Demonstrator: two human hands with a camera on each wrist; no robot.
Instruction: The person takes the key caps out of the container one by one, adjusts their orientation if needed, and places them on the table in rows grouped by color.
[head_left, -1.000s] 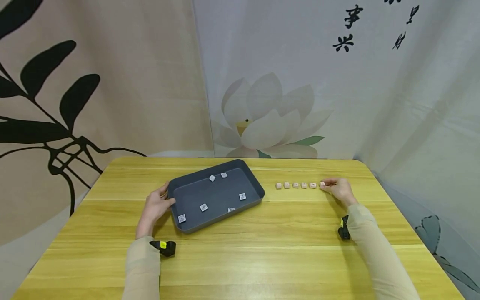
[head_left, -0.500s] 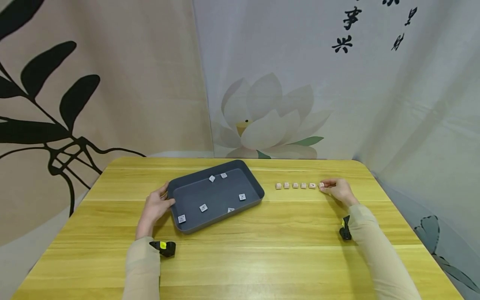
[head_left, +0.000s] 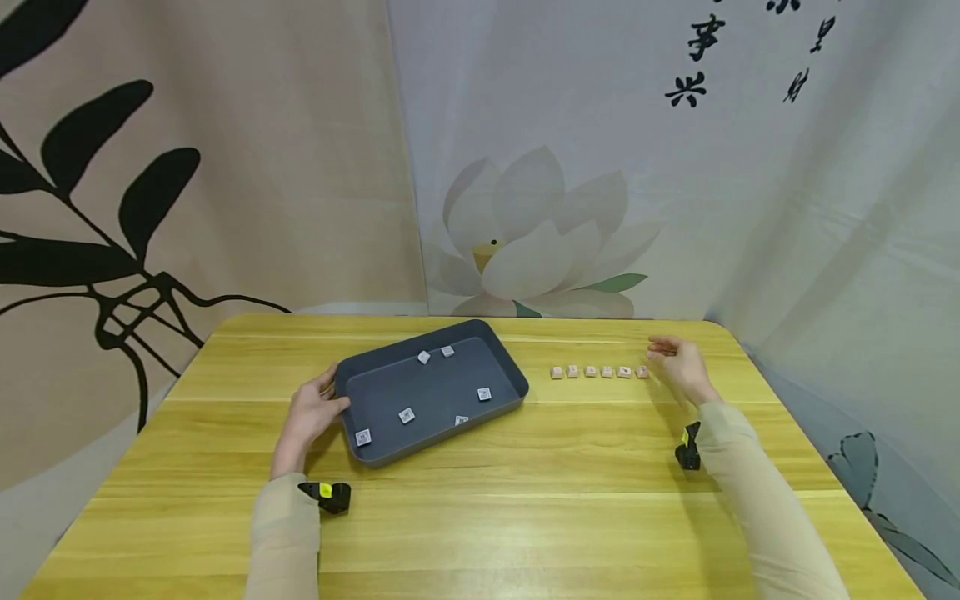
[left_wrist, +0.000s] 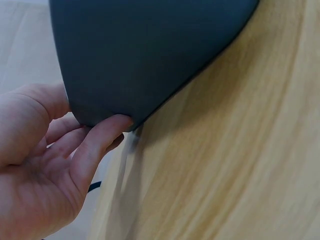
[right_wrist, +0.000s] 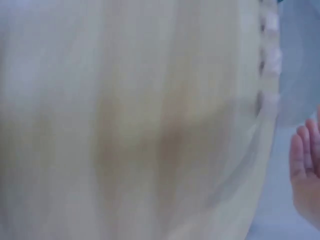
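A: What are the hands doing?

B: They differ. The left hand (head_left: 309,414) grips the dark grey tray (head_left: 442,387) at its left end; in the left wrist view, the fingers are closed on the edge, right by a corner.

A: And the right hand?

B: The right hand (head_left: 678,367) is well to the right of the tray, over the surface (head_left: 510,517). Its fingers are loosely extended and hold nothing. It is just beside the last cube of a row, apart from it. The right wrist view is blurred, but a gap shows there too.

A: Tell me about that row.

B: The row of six small white cubes (head_left: 607,372) begins a little to the right of the tray and runs away from it, with narrow gaps between neighbours.

A: Where is the tray, and what does it hold?

B: It sits at an angle on the wooden surface. Six loose cubes (head_left: 407,415) are scattered inside: two by its far wall, one toward its right end, one partly hidden by its near wall, one in its near left corner, and one close to that corner. Their markings are too small to read.
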